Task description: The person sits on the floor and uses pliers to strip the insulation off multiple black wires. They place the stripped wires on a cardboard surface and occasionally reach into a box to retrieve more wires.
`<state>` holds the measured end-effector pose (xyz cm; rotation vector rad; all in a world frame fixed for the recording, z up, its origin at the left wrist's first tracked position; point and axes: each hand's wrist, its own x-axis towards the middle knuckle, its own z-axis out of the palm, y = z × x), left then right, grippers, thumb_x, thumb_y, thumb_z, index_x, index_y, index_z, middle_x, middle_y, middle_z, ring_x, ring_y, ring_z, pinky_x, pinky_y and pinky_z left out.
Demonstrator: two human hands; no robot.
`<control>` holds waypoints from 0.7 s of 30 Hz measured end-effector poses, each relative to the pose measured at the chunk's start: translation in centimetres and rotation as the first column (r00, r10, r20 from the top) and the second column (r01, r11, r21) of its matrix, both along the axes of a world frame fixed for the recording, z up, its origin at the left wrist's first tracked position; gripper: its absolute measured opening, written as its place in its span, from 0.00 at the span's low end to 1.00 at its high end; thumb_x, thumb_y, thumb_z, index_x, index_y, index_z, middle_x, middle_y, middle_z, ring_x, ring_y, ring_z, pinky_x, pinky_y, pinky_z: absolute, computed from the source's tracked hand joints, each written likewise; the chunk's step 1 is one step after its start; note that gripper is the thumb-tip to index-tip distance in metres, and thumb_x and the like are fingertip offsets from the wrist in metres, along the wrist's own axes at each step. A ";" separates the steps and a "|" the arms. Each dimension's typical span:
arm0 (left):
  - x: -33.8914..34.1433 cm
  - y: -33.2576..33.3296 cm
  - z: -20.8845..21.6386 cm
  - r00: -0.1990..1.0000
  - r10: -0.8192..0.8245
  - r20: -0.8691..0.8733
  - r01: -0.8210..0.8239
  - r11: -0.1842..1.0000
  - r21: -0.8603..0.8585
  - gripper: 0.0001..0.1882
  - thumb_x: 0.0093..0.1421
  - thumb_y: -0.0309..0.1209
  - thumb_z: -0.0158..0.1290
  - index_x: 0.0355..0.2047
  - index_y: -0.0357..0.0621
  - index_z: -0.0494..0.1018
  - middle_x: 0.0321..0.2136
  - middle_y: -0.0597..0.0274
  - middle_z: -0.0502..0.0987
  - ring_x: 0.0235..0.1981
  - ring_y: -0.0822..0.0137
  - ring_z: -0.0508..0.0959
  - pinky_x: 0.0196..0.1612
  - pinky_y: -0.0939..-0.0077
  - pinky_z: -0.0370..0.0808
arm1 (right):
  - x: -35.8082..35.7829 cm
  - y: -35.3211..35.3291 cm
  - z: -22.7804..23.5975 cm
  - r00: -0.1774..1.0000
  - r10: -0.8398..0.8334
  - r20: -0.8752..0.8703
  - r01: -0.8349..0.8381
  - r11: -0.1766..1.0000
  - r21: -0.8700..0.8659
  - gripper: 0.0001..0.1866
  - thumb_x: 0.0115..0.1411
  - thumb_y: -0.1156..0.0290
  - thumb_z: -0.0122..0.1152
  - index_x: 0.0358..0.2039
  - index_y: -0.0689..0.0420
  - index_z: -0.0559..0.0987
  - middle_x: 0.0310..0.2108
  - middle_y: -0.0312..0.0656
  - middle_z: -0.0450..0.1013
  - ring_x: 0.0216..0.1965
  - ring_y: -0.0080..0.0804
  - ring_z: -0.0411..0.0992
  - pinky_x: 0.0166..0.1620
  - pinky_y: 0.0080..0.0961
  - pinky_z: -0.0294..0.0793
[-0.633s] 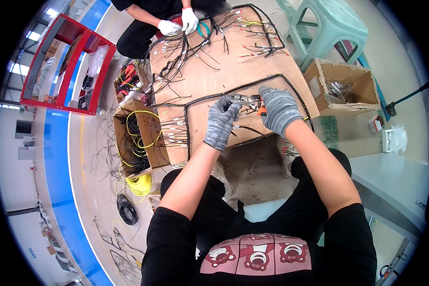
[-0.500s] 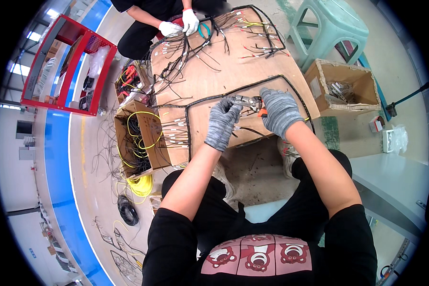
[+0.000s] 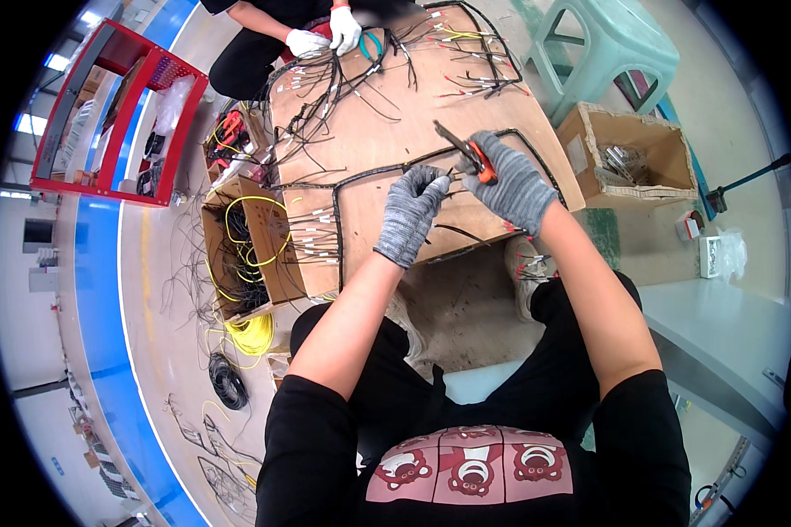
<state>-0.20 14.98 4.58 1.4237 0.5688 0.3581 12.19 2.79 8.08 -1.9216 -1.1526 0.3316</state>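
Note:
My left hand (image 3: 409, 215), in a grey knit glove, is closed in a pinch on a thin dark wire (image 3: 451, 174) above the near part of the board. Close beside it on the right, my gloved right hand (image 3: 514, 180) is wrapped round orange-handled pliers (image 3: 479, 163), whose dark metal jaws point up and to the left, clear of the wire. Below the hands runs a black taped wire harness (image 3: 382, 175), with several white-tagged wire ends (image 3: 316, 237) fanning out to the left. The exact form of the jaws is hard to make out.
Across the wooden board (image 3: 387, 145), a person's white-gloved hands (image 3: 325, 39) handle another wire bundle. An open carton of cables (image 3: 277, 255) stands left of the board, a carton of metal parts (image 3: 633, 189) right. A green stool (image 3: 611, 44) and red rack (image 3: 119, 114) stand farther out.
The pliers have swung away from my left hand's fingertips, their jaws now pointing up and left. My left hand stays nearly in place, a wire end now showing at its fingers.

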 end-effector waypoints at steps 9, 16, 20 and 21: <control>-0.2 -0.4 0.9 0.995 -0.076 -0.065 0.080 0.995 0.061 0.07 0.55 0.31 0.52 0.31 0.40 0.72 0.18 0.73 0.67 0.17 0.82 0.62 0.20 0.87 0.60 | 0.3 0.8 0.5 0.992 0.081 0.095 -0.084 0.996 0.028 0.19 0.43 0.82 0.54 0.39 0.61 0.67 0.27 0.51 0.70 0.29 0.46 0.70 0.32 0.30 0.70; 0.0 -0.4 0.9 0.990 -0.082 -0.111 0.090 0.993 0.070 0.08 0.55 0.32 0.52 0.32 0.41 0.72 0.18 0.74 0.67 0.17 0.82 0.62 0.19 0.87 0.61 | -1.1 1.1 0.8 0.932 -0.069 0.356 0.005 0.984 0.176 0.20 0.45 0.78 0.59 0.41 0.60 0.67 0.29 0.49 0.69 0.29 0.45 0.69 0.34 0.29 0.69; -0.2 -0.2 0.5 0.997 -0.074 -0.022 0.074 0.997 0.025 0.07 0.55 0.31 0.52 0.32 0.41 0.72 0.20 0.72 0.69 0.17 0.82 0.64 0.20 0.87 0.63 | -1.4 1.1 1.3 0.992 -0.086 0.096 0.081 0.996 0.048 0.20 0.44 0.79 0.56 0.40 0.59 0.66 0.29 0.50 0.69 0.30 0.48 0.68 0.34 0.33 0.68; -0.4 0.0 0.4 0.998 -0.046 -0.034 0.047 0.999 0.005 0.07 0.55 0.31 0.52 0.31 0.41 0.72 0.20 0.72 0.69 0.17 0.82 0.64 0.20 0.87 0.63 | -1.1 0.9 1.9 0.988 -0.096 0.120 0.100 0.995 -0.028 0.19 0.44 0.78 0.56 0.39 0.59 0.67 0.29 0.51 0.69 0.30 0.48 0.68 0.34 0.34 0.68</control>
